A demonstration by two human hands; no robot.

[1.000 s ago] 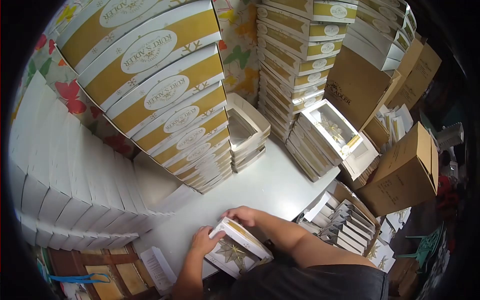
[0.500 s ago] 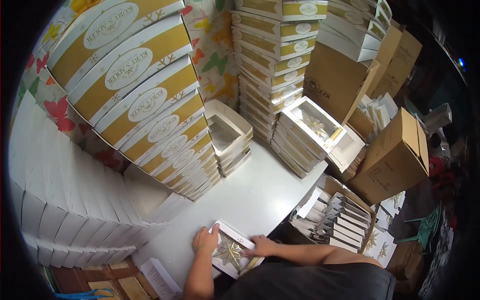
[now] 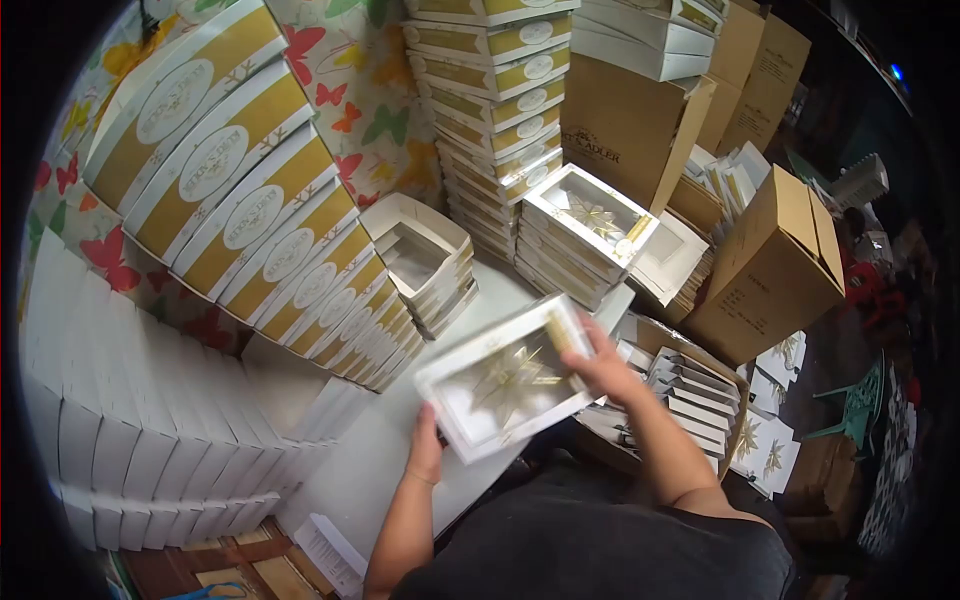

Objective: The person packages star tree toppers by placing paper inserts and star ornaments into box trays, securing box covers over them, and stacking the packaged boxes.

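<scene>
A white window box (image 3: 468,440) with a gold star ornament (image 3: 515,380) behind its clear front is lifted above the table, tilted and slightly blurred. My left hand (image 3: 426,446) grips its lower left corner, with the fingers mostly hidden behind it. On the box's right end my right hand (image 3: 603,365) is closed, the thumb lying over the front edge. Just beyond the box stands a stack of similar boxes (image 3: 570,262), whose top one also shows a gold star through its window.
Tall stacks of gold-and-white boxes (image 3: 285,250) rise on the left and at the back (image 3: 490,110). Open box trays (image 3: 420,245) sit between them. White boxes (image 3: 130,410) line the left side. A carton of packed pieces (image 3: 690,400) and a cardboard box (image 3: 770,270) stand right of the white table (image 3: 350,480).
The window box has been raised off the table's near edge and moved forward, both hands holding it. My right hand has shifted outward to its right end. The camera view has also shifted.
</scene>
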